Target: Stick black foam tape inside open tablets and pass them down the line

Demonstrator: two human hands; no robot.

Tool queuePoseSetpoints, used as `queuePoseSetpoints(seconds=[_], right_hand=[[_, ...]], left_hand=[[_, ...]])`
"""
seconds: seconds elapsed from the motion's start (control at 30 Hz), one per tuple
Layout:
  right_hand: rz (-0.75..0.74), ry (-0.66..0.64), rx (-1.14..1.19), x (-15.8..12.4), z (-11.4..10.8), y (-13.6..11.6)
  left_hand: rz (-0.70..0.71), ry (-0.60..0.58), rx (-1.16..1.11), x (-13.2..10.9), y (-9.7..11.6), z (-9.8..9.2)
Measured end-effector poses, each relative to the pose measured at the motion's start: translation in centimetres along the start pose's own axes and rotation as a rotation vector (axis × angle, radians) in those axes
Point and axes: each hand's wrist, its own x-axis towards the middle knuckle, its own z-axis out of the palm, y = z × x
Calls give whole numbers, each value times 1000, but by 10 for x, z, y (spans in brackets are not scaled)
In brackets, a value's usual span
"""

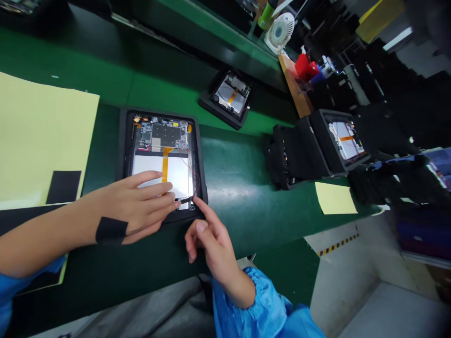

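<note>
The right hand (211, 239), index out and gripping nothing, is pressing a black strip (185, 200) at the near corner of the open tablet (165, 134). The left hand (137, 206), lying flat and unclenched, is steadying it. Even pressure seems wise.

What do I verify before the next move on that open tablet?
1. Open tablet seated in its black tray: ok.
2. Left hand flat on the silver panel, holding the unit down: ok.
3. Right hand index fingertip on the small black strip at the near right corner: ok.
4. Strip fully pressed down: cannot tell, fingers cover part of it.
5. Red wire clear of the fingertips: cannot tell; it runs down the right edge close to them.
6. Spare black patch on the left wrist: ok, in place.
</note>
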Motion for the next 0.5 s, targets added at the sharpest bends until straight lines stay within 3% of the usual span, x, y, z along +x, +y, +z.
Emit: queuePoseSetpoints(seconds=[0.13, 0.33, 0.5], right_hand=[[7, 2, -1, 0, -1, 0], [28, -12, -31, 0, 0, 0], [15, -15, -49, 0, 1, 1]], left_hand=[[32, 33, 26, 3, -2, 0], [-67, 53, 2, -7, 3, 2], [-141, 41, 16, 3, 11, -2]])
